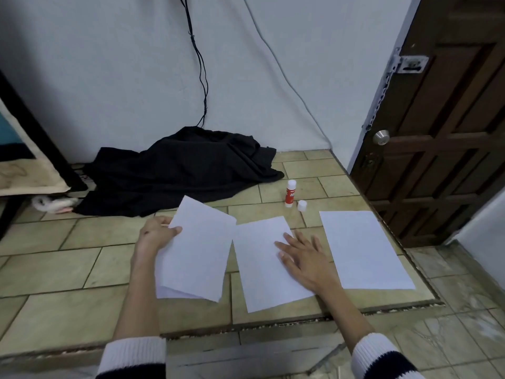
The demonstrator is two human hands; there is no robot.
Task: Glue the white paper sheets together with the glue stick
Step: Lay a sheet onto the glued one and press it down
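My right hand [306, 258] lies flat on the middle sheet [262, 269]; left hand [155, 236] pinches the floppy stack [196, 250] by its edge.

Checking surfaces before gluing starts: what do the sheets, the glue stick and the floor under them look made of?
Sheets, such as the middle sheet under the right hand: thin matte white paper; the stack gripped by the left hand bends and fans at its lower edge. Glue stick: probably smooth plastic, red printed body, its white cap off beside it. Floor: glazed-looking beige tiles with grout lines.
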